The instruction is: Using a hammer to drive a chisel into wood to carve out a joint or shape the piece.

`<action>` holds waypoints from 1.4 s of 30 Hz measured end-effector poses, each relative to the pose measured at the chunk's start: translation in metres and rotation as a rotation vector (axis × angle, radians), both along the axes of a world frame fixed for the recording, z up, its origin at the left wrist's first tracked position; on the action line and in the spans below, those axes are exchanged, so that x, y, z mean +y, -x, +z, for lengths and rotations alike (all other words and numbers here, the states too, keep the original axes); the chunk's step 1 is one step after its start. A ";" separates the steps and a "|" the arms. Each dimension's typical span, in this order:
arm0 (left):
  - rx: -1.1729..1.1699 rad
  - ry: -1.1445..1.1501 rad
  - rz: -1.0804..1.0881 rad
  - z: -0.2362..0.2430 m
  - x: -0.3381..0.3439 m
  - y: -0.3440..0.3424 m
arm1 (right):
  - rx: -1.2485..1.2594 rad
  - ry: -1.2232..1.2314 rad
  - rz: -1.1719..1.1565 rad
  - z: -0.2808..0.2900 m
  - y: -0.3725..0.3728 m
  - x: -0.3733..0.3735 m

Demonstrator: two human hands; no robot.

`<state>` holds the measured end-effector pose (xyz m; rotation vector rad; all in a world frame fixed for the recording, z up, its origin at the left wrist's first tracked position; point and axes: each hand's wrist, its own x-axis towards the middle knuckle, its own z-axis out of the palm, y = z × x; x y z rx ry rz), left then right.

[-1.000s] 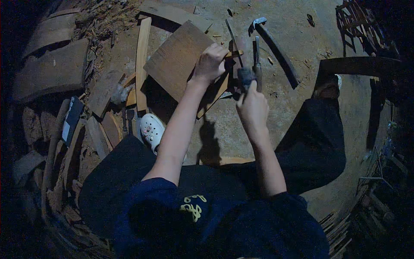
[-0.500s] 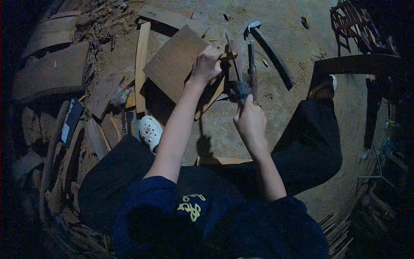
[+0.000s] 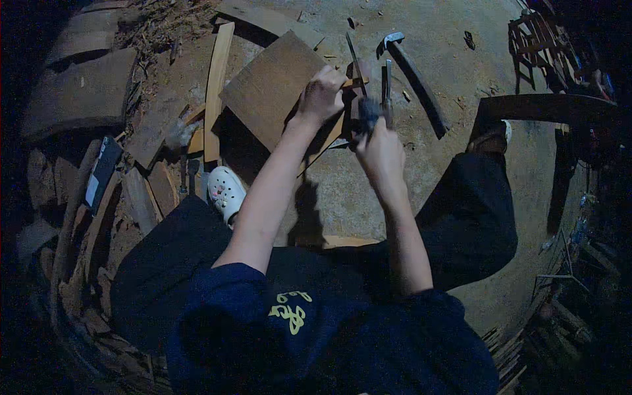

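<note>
My left hand (image 3: 319, 95) grips a narrow strip of light wood (image 3: 357, 81) beside a square brown board (image 3: 263, 79), whose right corner lies under or near that hand. My right hand (image 3: 382, 148) is closed on the dark handle of a long thin blade (image 3: 355, 59), probably a saw, which crosses the strip just right of my left fingers. A chisel-like tool (image 3: 387, 92) stands just right of the blade. A hammer (image 3: 418, 85) with a pale metal head lies farther right.
Wood offcuts and planks (image 3: 145, 197) are heaped along the left, with a long pale slat (image 3: 217, 92) by the board. My white clog (image 3: 225, 194) is below it. A dark curved plank (image 3: 546, 106) lies at the right, below a dark wooden framework (image 3: 530, 49).
My right hand and the blade have slid back toward me, then forward again along the blade's line. My left hand keeps its grip, and the whole view has shifted slightly.
</note>
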<state>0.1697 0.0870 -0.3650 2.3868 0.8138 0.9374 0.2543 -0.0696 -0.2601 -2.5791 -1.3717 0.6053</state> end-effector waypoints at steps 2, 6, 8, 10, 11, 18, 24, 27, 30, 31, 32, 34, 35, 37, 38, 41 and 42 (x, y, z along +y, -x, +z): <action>0.017 0.014 0.049 0.005 0.000 -0.002 | 0.004 -0.025 0.028 -0.006 -0.003 0.013; 0.030 -0.010 0.068 0.011 -0.005 0.003 | 0.044 0.123 -0.002 0.009 0.006 -0.025; 0.025 0.005 0.053 0.010 -0.002 0.000 | 0.045 0.069 -0.004 0.003 -0.003 -0.006; 0.027 0.018 0.037 0.007 -0.001 -0.003 | 0.052 0.014 -0.007 -0.004 -0.009 0.010; 0.021 0.037 0.056 0.006 -0.001 -0.004 | 0.050 0.020 -0.001 -0.007 -0.008 0.015; -0.040 -0.016 0.080 0.009 -0.003 -0.002 | 0.025 0.015 0.010 -0.009 -0.007 -0.002; 0.056 0.041 0.098 0.008 -0.004 0.003 | 0.024 0.065 -0.010 0.004 0.008 -0.018; 0.016 0.027 0.051 0.010 -0.004 0.002 | 0.050 -0.031 0.009 0.005 -0.002 -0.010; 0.018 0.060 0.063 0.005 -0.004 -0.003 | 0.002 -0.017 0.006 -0.006 -0.007 0.007; 0.019 0.061 0.062 0.002 -0.005 -0.004 | -0.019 -0.015 0.008 -0.009 -0.008 0.007; 0.029 0.017 0.057 0.002 -0.003 0.001 | -0.026 0.009 0.023 -0.003 -0.001 -0.005; 0.036 -0.023 0.046 0.005 -0.002 0.004 | -0.004 0.057 0.013 0.004 0.003 -0.020; 0.029 0.026 0.064 0.009 -0.003 0.001 | 0.014 0.115 -0.006 0.006 0.000 -0.025; 0.021 0.081 0.071 0.013 -0.006 -0.005 | 0.015 0.050 -0.023 0.001 -0.012 -0.008; 0.021 0.079 0.071 0.012 -0.002 -0.004 | 0.010 0.014 -0.010 -0.003 -0.014 0.005; 0.008 0.088 0.110 0.005 -0.005 -0.002 | -0.017 -0.015 0.009 -0.001 -0.002 -0.005; 0.032 0.036 0.106 0.005 -0.008 -0.001 | -0.016 0.048 0.012 0.007 0.004 -0.017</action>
